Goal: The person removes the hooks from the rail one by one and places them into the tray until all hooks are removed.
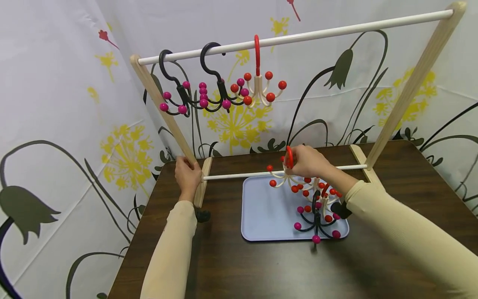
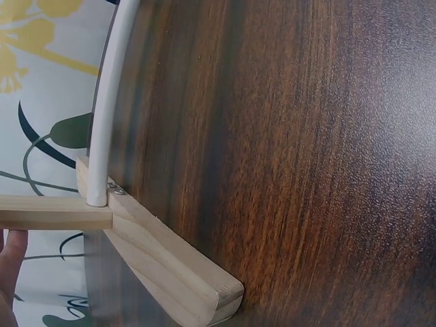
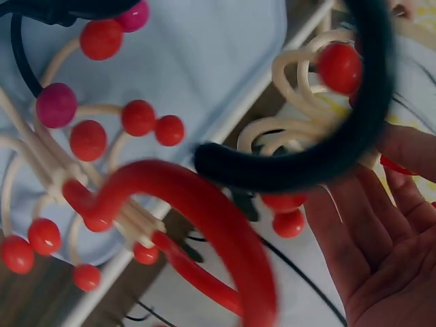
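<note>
My right hand pinches a small multi-arm hanger with a red hook, cream arms and red ball tips, above the far part of a pale blue tray. In the right wrist view, its cream arms are partly hidden behind a dark hook. My left hand grips the lower left wooden post of a rack; only fingertips show in the left wrist view. More red-and-cream hangers and a black hanger with magenta balls lie on the tray.
From the rack's white top rod hang two black hangers and one red-hooked hanger, grouped toward the left. A lower white rod runs behind the tray. The rack's wooden feet stand on a dark table before a patterned curtain.
</note>
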The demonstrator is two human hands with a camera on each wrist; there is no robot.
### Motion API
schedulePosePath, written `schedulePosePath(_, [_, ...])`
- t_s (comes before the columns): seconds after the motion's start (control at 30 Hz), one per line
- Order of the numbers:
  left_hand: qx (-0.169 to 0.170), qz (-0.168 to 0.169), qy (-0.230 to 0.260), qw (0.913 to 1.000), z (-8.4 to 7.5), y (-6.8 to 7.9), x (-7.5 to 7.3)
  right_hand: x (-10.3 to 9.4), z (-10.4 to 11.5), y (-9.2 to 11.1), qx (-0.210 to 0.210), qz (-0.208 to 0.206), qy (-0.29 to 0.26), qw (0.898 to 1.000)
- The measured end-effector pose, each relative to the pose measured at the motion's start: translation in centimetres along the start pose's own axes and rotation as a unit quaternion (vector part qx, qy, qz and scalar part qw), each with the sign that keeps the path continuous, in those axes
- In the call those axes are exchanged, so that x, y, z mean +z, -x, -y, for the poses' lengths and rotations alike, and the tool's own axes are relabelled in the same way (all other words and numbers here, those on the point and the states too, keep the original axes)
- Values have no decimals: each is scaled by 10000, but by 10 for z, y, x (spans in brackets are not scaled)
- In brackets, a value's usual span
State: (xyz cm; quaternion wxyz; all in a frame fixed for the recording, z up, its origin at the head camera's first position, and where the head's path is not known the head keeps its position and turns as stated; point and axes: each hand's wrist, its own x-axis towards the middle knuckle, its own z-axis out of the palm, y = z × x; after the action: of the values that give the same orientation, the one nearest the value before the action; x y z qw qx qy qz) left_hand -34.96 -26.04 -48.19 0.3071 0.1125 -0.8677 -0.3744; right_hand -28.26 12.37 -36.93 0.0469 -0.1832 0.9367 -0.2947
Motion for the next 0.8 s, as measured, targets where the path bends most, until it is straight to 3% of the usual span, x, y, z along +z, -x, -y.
schedulePosePath(0.37, [-16,43,-47,10000,-2,1,0,26,-24,-18,202,11,182,9996])
schedulePosePath(0.6, [-31,40,-80,10000,-2,-1,1,34,-34,-20,84,131,438,9989])
schedulePosePath(0.8, [-16,13,-47,10000,-3,1,1,37,-36,-19,267,273,359,9986])
